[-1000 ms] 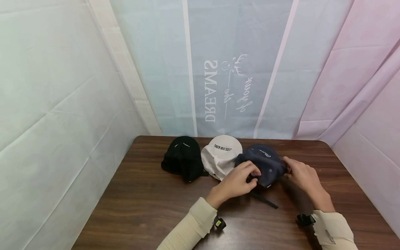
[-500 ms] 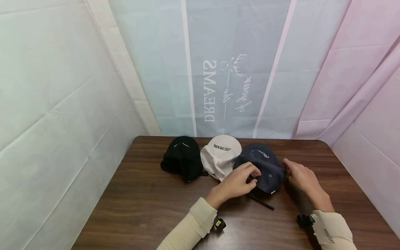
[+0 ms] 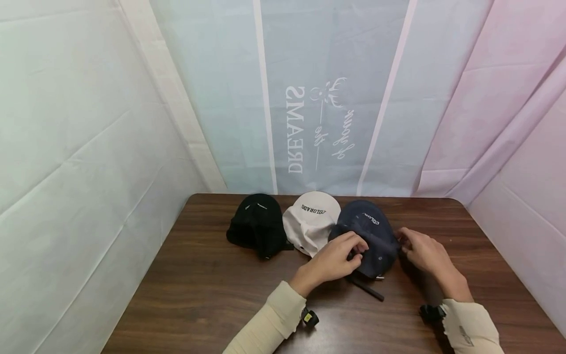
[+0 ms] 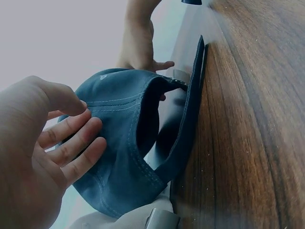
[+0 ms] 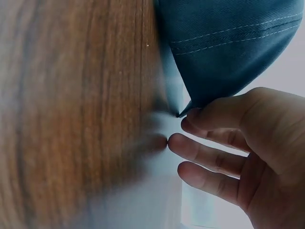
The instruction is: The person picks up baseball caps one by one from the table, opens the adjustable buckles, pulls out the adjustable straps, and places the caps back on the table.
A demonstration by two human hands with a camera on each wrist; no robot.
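Observation:
A navy baseball cap [image 3: 380, 241] lies at the right end of a row of caps, its loose back strap [image 3: 371, 291] pointing toward me. My right hand [image 3: 424, 250] pinches the cap's right edge between thumb and index finger, with the other fingers apart from it, as the right wrist view shows. At the cap's left side is my left hand [image 3: 333, 256], its fingers relaxed and bent. Seen from the left wrist, its fingertips [image 4: 97, 143] rest against or very near the crown [image 4: 114, 119]. The back opening faces the table's near side.
A white cap [image 3: 311, 216] lettered COLORADO sits left of the navy one, touching or nearly touching it. Farther left is a black cap [image 3: 256, 223]. All lie on a brown wooden table [image 3: 190, 290], with a printed cloth [image 3: 239, 98] hanging behind its far edge.
The navy cap has turned slightly and shifted a little left, its back rim coming nearer to me. My right hand moved slightly left with it; my left hand has stayed almost still.

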